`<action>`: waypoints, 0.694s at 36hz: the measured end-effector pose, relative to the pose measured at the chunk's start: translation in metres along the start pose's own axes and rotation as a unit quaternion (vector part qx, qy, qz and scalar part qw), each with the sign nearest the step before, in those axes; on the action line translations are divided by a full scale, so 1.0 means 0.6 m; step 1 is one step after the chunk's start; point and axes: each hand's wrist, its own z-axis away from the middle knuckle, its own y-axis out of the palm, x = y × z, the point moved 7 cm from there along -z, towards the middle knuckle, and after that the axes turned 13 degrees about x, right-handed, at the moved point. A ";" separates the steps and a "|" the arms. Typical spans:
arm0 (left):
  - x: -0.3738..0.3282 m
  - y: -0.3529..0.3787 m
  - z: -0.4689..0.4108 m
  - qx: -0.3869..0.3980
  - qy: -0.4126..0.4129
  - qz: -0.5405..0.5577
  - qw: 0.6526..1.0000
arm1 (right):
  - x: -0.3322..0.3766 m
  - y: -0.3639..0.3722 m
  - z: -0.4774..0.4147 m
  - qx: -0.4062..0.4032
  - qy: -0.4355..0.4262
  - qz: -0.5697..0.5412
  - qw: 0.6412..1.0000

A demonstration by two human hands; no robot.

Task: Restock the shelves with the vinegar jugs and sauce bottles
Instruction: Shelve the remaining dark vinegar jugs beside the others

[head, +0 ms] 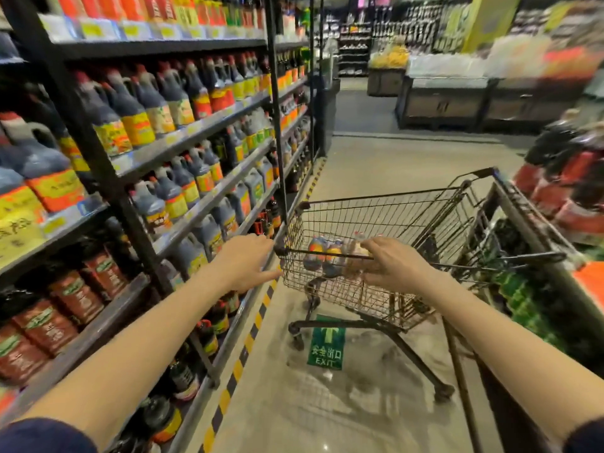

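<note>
Standing beside the shelves, the cart is gripped at its near rim: left hand at the corner, right hand curled over it beside the bottles.

Dark jugs carry yellow and orange labels; black-and-yellow striped floor tape; green exit sticker.
</note>
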 end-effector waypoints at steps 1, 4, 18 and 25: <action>-0.006 0.002 -0.023 0.003 -0.002 0.001 1.000 | -0.022 -0.002 -0.003 0.004 0.006 0.003 1.000; -0.024 0.007 -0.085 0.004 -0.004 0.011 1.000 | -0.080 -0.006 -0.015 0.004 0.007 0.000 1.000; -0.041 0.042 -0.297 0.060 -0.011 0.060 0.996 | -0.230 0.017 -0.159 0.021 0.004 -0.010 1.000; 0.013 0.075 -0.416 0.088 0.011 0.066 0.994 | -0.262 0.037 -0.284 0.026 0.025 -0.035 0.999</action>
